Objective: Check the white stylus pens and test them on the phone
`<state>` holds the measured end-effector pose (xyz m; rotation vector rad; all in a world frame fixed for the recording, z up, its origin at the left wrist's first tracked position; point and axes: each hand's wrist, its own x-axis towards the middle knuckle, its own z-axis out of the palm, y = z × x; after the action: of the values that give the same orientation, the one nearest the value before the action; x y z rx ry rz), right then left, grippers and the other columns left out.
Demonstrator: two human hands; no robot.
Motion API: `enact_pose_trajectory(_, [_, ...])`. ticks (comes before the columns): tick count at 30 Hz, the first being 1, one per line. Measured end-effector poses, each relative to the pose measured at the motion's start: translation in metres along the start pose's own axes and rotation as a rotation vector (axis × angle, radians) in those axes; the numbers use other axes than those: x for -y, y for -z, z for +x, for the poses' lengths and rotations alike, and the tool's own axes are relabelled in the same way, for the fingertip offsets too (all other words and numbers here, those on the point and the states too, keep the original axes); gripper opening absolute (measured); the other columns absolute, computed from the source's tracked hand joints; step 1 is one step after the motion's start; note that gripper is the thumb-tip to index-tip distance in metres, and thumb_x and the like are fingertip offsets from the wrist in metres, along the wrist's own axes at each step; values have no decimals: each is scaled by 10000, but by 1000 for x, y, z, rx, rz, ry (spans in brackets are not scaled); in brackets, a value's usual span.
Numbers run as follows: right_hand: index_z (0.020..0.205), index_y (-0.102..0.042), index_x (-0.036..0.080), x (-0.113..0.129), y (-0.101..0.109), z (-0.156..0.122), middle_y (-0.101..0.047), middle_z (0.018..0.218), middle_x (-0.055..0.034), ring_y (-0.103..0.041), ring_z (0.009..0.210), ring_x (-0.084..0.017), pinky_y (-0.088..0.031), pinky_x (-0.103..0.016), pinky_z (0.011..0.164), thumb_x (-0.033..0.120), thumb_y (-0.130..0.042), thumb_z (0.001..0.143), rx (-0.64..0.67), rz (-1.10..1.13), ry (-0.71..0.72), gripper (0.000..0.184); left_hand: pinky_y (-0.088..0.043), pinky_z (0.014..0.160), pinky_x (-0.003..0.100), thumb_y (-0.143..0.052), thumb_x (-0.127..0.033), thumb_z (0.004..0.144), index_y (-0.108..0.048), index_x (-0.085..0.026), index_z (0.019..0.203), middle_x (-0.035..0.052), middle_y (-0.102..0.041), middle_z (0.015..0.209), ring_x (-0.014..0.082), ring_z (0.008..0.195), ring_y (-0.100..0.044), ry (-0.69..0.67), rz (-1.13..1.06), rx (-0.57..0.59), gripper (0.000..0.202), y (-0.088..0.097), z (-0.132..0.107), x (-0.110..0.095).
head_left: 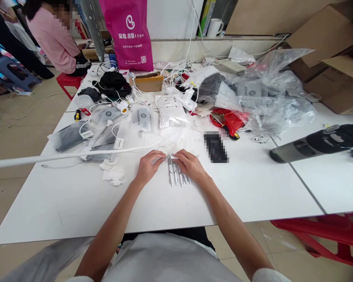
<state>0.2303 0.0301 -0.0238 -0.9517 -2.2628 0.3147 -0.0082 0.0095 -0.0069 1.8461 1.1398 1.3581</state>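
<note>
Hands (148, 167) pinch a slim piece (168, 157); frosted bags (52, 138) hold dark items (71, 137)

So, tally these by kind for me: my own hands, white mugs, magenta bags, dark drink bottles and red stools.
Your left hand and right hand: 2
White mug: 1
Magenta bag: 1
Dark drink bottle: 1
Red stools: 2
Total: 7
</note>
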Motion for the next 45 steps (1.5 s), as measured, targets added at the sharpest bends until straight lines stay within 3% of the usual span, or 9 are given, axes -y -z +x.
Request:
enact_pose_trajectory(4, [1265, -688, 228, -3, -1, 0, -756, 1111, -100, -701, 931, -232, -559, -383, 822, 267, -523, 1128, -60, -78, 29, 218, -597, 983, 389, -852, -436, 916, -788, -236, 1158, 82, -793, 1196, 228, 1024, -753, 172, -14, -33, 320, 5, 2, 2])
enact_pose_trajectory(7, [1230, -710, 224, -6, 0, 0, -759, 1104, -102, -698, 948, -236, -554, -388, 828, 261, -550, 1115, -107, -123, 44, 200, -595, 893, 362, -820, -467, 931, -813, -218, 1039, 61, -807, 996, 210, 878, -740, 331, -36, -19, 271, 10, 5, 5])
enact_pose_trajectory(22, [1222, -754, 217, -4, 2, 1, -785, 1081, -101, -706, 925, -227, -523, -383, 811, 287, -598, 1102, -86, -46, 38, 209, -600, 913, 366, -856, -451, 891, -808, -211, 1092, 75, -809, 1040, 210, 913, -747, 409, -181, 16, 317, 3, 3, 5])
enact_pose_trajectory(32, [1121, -802, 243, 11, 20, 7, -799, 843, -29, -715, 783, -212, -520, -324, 665, 535, -769, 966, 27, 632, -455, 332, -619, 874, 376, -902, -429, 852, -849, -219, 939, 62, -821, 950, 224, 904, -754, 243, -217, -1, 233, 8, 3, 9])
enact_pose_trajectory(35, [1079, -780, 234, 12, 24, 9, -741, 772, -14, -648, 678, -181, -513, -325, 645, 549, -820, 914, -75, 849, -538, 357, -630, 900, 390, -919, -423, 837, -850, -216, 983, 69, -825, 970, 229, 916, -761, 286, -259, 27, 262, 5, 2, 6])
enact_pose_trajectory(39, [894, -644, 244, 5, 24, 13, -695, 977, -52, -624, 781, -176, -556, -350, 717, 643, -705, 967, -455, 1035, -559, 411, -619, 993, 411, -892, -405, 874, -803, -222, 1203, 91, -805, 1128, 235, 1015, -754, 312, -285, 63, 387, 3, 5, -12])
enact_pose_trajectory(43, [914, -489, 282, -5, 33, 15, -575, 888, -20, -628, 870, -207, -594, -438, 882, 627, -539, 1060, -540, 1204, -535, 378, -601, 1037, 460, -814, -413, 948, -808, -261, 1167, 89, -789, 1090, 262, 1028, -742, 316, -207, 9, 266, 2, -17, -56])
enact_pose_trajectory(44, [907, -466, 289, -6, 37, 15, -508, 810, -2, -585, 786, -205, -592, -444, 855, 639, -477, 1080, -538, 1213, -522, 391, -612, 1011, 472, -787, -426, 966, -814, -296, 1138, 79, -791, 1057, 275, 1015, -748, 341, -274, 88, 217, -2, -30, -70])
enact_pose_trajectory(45, [890, -451, 292, -7, 41, 15, -435, 752, 12, -523, 709, -205, -583, -442, 809, 670, -407, 1090, -532, 1210, -508, 429, -625, 987, 473, -766, -451, 975, -818, -342, 1113, 65, -794, 1051, 290, 1036, -757, 364, -387, 344, 183, -7, -45, -84])
